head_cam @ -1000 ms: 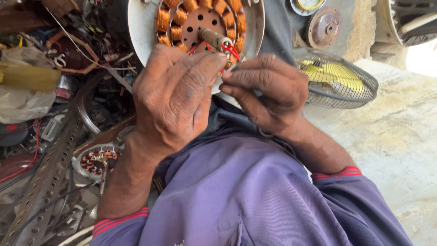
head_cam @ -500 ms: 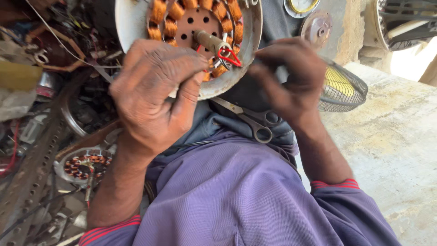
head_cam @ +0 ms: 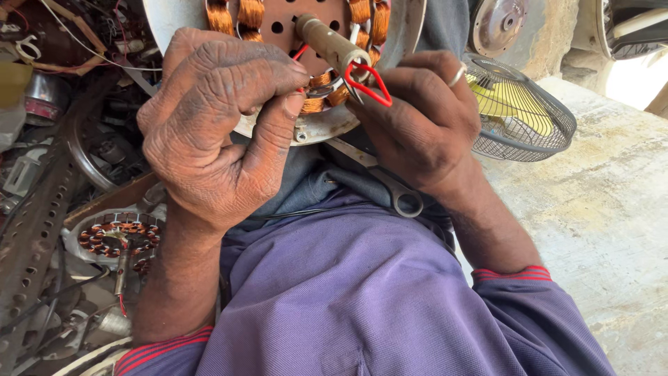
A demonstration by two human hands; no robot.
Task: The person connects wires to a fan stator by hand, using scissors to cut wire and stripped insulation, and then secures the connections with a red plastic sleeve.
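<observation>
Both hands closer and larger in view than 0.5 s ago. Left hand (head_cam: 223,125) pinches a copper coil on the fan motor stator (head_cam: 306,42), held over the lap. Right hand (head_cam: 417,125) grips the red wire (head_cam: 367,85) at the shaft. Scrap clutter left; concrete floor (head_cam: 612,209) and fan guard (head_cam: 522,111) right.

The fan motor (head_cam: 292,69) is a pale, dull metal plate ringed with glossy copper-wire coils (head_cam: 252,12), with a matt, tarnished metal shaft (head_cam: 332,43) at its centre and a loop of smooth red plastic-coated wire (head_cam: 367,82) beside it. The left hand (head_cam: 216,125) and right hand (head_cam: 417,125) look rough and grimy, above soft, matt purple cloth (head_cam: 348,292) with a grey metal spanner (head_cam: 390,188) lying on it. A wire fan guard (head_cam: 529,118) of thin dark metal rests on rough, dusty concrete floor (head_cam: 612,209).
</observation>
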